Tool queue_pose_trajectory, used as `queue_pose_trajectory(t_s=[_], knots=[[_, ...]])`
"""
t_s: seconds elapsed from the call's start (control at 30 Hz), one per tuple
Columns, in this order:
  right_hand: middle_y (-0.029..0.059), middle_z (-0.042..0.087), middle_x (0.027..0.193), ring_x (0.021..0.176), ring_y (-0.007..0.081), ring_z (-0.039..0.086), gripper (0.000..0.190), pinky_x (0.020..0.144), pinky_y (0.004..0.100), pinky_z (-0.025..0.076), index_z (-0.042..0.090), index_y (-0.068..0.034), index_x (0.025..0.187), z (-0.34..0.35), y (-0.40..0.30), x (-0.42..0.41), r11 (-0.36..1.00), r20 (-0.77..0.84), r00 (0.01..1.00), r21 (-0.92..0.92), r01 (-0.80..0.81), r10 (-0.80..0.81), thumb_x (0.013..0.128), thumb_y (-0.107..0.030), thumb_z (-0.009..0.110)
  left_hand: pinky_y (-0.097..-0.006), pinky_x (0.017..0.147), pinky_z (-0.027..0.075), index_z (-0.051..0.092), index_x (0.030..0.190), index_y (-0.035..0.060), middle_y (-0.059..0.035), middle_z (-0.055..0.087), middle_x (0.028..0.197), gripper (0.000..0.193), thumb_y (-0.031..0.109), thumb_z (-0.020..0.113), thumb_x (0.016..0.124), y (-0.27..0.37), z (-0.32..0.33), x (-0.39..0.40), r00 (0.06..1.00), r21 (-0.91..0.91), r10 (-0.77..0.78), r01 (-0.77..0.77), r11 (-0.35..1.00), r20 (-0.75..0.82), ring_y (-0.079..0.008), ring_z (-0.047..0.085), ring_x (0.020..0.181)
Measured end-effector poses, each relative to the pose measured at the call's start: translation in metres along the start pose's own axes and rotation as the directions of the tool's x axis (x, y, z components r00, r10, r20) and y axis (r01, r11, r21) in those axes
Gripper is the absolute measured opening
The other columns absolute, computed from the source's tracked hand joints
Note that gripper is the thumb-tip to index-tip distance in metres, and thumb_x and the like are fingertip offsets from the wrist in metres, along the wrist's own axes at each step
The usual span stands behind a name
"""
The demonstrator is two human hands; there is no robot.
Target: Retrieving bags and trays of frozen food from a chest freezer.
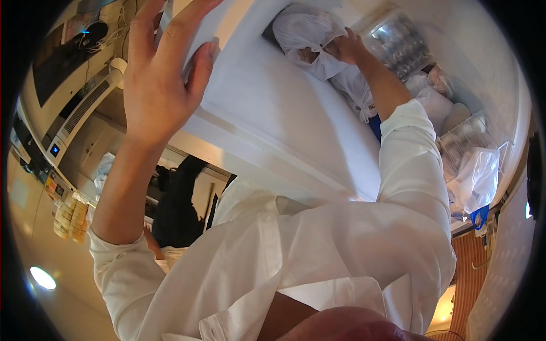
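Note:
A white knotted plastic bag (305, 32) lies in the far part of a white chest freezer (273, 123), with something brownish showing through it. My right hand (352, 47) reaches down and grips this bag beside its knot. Against the first bag, partly under my right forearm, is a second tied white bag (352, 87). My left hand (160, 81) is raised at the freezer's left side, its fingers apart and nothing held. Its thumb lies over the pale rim, but contact is unclear. The upper fingertips are cut off by the picture's edge.
A clear plastic pack (399, 47) lies beyond my right forearm. To the right are more bagged items (435, 102), a white wire basket (473, 123) and a shiny clear bag (477, 179). Another person's dark-clothed leg (179, 209) shows behind my left arm.

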State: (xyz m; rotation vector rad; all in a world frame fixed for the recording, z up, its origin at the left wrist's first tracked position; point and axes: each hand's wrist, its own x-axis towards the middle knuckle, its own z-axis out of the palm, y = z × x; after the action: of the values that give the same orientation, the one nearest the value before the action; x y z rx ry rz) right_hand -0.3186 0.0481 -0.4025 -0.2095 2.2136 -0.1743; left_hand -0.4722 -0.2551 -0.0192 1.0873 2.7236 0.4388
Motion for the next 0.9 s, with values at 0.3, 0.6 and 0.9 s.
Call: queue_pose_trajectory(t_s=[0.3,0.6,0.9], knots=[[0.0046,0.066,0.135,0.146,0.0272,0.042,0.042,0.111,0.0612,0.036,0.061,-0.014,0.136,0.007,-0.022,0.01,0.991,0.036,0.993,-0.069,0.113,-0.111,0.095,-0.021,0.061,-0.0509,0.097,0.051,0.052,0.141,0.0097,-0.031,0.04,0.145,0.053,0.006,0.064,0.09,0.001,0.002,0.004,1.0,0.031,0.022,-0.022,0.999,0.015,-0.047,0.051,0.128],[0.0008,0.064,0.14,0.146,0.0275,0.039,0.034,0.115,0.0566,0.031,0.073,-0.021,0.128,0.036,-0.051,0.027,0.908,-0.069,0.998,-0.419,-0.023,-0.007,0.097,-0.021,0.058,-0.051,0.098,0.05,0.052,0.141,0.0103,-0.0307,0.04,0.145,0.053,0.006,0.066,0.089,0.001,0.003,0.006,1.0,0.03,0.01,-0.01,0.999,0.018,-0.0473,0.052,0.127],[0.0037,0.068,0.136,0.151,0.0279,0.033,0.033,0.115,0.0767,0.012,0.073,-0.027,0.127,0.068,-0.059,-0.017,0.882,-0.273,0.955,0.47,0.025,0.118,0.099,-0.025,0.057,-0.0534,0.103,0.049,0.052,0.141,0.0118,-0.0299,0.038,0.146,0.052,0.006,0.066,0.091,0.0,0.003,0.009,1.0,0.027,0.015,-0.016,1.0,0.026,-0.0481,0.051,0.13]])
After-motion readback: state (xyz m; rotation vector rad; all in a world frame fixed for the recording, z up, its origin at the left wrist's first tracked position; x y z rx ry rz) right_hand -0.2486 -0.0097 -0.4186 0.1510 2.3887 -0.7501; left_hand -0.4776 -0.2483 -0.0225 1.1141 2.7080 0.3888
